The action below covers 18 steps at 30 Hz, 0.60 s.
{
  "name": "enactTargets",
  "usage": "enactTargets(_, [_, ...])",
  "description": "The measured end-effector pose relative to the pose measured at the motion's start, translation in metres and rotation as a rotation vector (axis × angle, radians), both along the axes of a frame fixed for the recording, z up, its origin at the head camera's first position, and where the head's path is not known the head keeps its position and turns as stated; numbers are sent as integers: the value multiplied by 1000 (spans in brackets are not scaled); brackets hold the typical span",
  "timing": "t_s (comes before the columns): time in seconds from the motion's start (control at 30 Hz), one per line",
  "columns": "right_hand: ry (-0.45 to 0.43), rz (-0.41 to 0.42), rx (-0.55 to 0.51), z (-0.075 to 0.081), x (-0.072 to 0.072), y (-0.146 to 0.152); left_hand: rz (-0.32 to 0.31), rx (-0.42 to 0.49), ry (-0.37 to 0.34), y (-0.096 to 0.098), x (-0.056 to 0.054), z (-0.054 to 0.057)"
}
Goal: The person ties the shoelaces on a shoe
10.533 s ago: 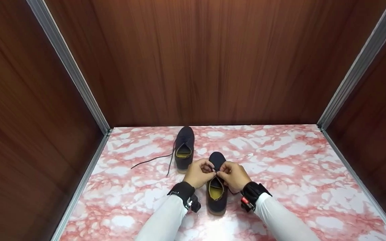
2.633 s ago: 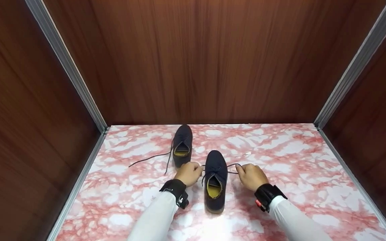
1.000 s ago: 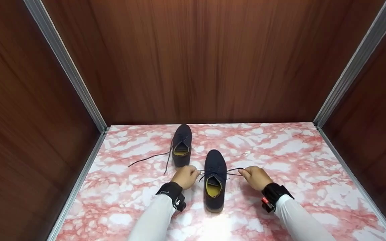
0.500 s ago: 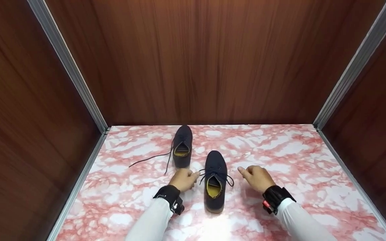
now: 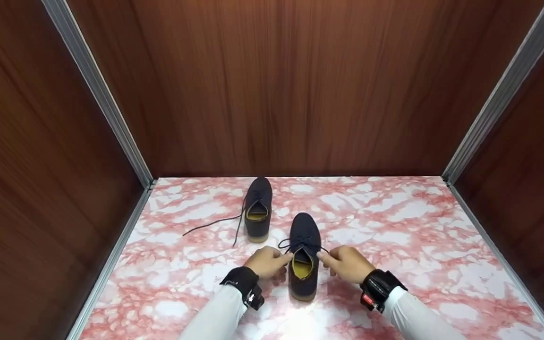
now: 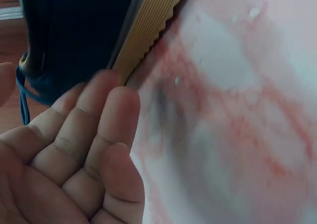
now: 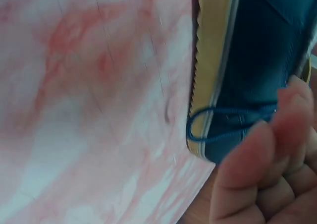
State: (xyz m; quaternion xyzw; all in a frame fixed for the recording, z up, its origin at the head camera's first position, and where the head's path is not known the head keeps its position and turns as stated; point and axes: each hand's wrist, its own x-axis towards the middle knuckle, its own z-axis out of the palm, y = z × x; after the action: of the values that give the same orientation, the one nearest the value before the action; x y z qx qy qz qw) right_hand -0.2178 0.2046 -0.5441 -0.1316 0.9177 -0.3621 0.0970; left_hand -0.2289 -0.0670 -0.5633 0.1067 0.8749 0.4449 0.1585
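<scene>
A dark navy lace-up shoe (image 5: pixel 304 226) with a yellow insole stands on the table, toe pointing away. Its laces are tied in a bow, with one loop (image 5: pixel 283 243) out to the left and another loop (image 7: pixel 193 127) showing in the right wrist view. My left hand (image 5: pixel 266 262) is at the shoe's left side, thumb reaching to the collar; in the left wrist view its loosely bent fingers (image 6: pixel 119 115) overlap the tan sole (image 6: pixel 153 21). On the opposite side, my right hand (image 5: pixel 347 264) has its thumb at the collar and its fingers loosely bent, gripping nothing.
A matching shoe (image 5: pixel 259 189) stands farther back and to the left, its laces (image 5: pixel 210 223) undone and trailing across the red-and-white marbled tabletop (image 5: pixel 395 226). Brown wood-look panels (image 5: pixel 272 94) rise behind and on both sides.
Earlier both hands worked the laces at the shoe's middle, then pulled the bow's loops outward. They have since let go and moved inward to the shoe's sides.
</scene>
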Motion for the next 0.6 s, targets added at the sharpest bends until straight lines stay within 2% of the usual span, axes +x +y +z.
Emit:
enactTargets(0.13, [-34,35,31,-7,3,-5,-13,14,-47,5,4,-4])
enactTargets(0.3, [-22,65,54,-17,6,-9,-37,55,-58,9,7,-13])
enactTargets(0.43, [-27,82,35,-24,7,-11,-48,119,-90,10,8,-22])
enactTargets(0.6, [-37,63,-9,-28,8,-12,-74,138,-78,10,8,-29])
